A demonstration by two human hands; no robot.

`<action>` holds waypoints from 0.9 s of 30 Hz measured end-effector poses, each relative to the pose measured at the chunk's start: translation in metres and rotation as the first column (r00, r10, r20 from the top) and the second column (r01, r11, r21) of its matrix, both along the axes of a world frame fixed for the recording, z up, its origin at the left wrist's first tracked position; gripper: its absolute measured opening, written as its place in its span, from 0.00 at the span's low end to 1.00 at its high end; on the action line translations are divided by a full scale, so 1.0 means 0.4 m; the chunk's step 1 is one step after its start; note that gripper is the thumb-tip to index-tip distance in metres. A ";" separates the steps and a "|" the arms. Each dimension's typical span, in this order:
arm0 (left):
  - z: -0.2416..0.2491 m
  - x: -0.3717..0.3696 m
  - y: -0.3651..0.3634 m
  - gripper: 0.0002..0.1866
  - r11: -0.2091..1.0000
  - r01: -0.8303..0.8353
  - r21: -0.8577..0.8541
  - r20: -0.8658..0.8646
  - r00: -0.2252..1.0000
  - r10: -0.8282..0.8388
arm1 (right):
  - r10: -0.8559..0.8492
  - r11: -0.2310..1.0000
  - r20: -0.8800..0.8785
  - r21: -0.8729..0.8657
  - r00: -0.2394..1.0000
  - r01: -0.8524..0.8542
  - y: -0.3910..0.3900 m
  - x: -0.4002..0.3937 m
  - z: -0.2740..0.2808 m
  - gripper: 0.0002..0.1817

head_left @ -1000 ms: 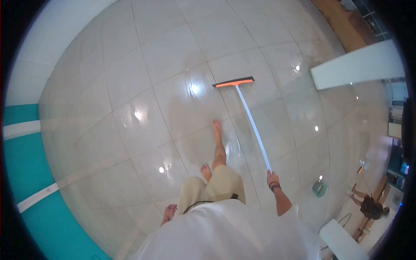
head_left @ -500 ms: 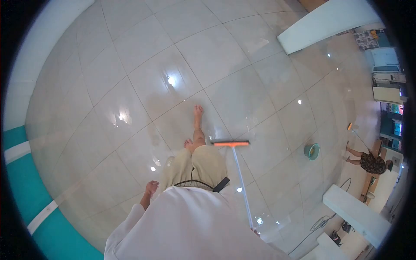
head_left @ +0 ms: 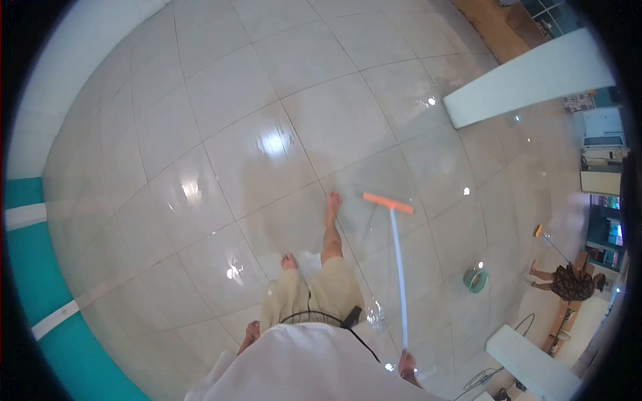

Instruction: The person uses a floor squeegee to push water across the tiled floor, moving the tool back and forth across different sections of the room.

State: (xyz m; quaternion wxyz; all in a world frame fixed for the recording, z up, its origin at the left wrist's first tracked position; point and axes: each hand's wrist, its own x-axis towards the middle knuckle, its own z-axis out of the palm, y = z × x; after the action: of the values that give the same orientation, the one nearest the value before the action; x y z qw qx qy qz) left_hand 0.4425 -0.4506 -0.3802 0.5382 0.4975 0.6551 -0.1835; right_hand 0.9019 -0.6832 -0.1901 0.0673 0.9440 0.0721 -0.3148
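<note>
My right hand point(head_left: 406, 364) is closed around the upper end of a floor squeegee point(head_left: 399, 274) with a long pale blue handle. Its orange head point(head_left: 388, 202) is ahead and to the right of my forward foot; it looks raised off the tiles, with a dark shadow beside it. Beside my shorts hangs my left hand point(head_left: 250, 332), loosely open, with no object visible in it; part of its fingers is hard to see. Wet, shiny floor tiles point(head_left: 267, 194) lie around my bare feet.
A green bucket point(head_left: 476, 281) stands to the right. Farther right, another person point(head_left: 572, 284) holds an orange-headed long-handled tool point(head_left: 539, 231). White pillars point(head_left: 528, 83) rise at the upper right and lower right, near a coiled cable point(head_left: 483, 379). A teal-and-white wall point(head_left: 33, 267) borders the left.
The squeegee head has swung forward and right, away from my feet, and its angle has turned. My right hand has come further into view. My feet have shifted in a step.
</note>
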 end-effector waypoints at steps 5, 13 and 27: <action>0.023 0.158 0.090 0.14 0.972 -0.235 0.015 0.158 0.960 0.230 | 0.213 0.904 -0.077 0.394 0.974 -0.166 0.727 0.365 -0.324 0.23; 0.083 0.337 0.029 0.11 0.857 -0.515 -0.033 0.022 0.857 0.515 | 0.449 0.747 0.088 0.509 0.889 -0.427 2.041 0.756 -0.644 0.27; 0.181 0.370 -0.036 0.13 0.995 0.091 -0.037 0.066 0.994 -0.088 | 0.455 0.872 -0.027 0.213 0.890 -0.440 1.523 0.806 -0.617 0.29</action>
State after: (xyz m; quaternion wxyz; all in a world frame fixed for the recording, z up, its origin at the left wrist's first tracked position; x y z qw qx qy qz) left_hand 0.5904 -0.4651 -0.3078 0.5601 0.5213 0.6106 -0.2042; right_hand 1.2245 -0.0738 -0.4370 0.0395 0.8909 0.3225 -0.3174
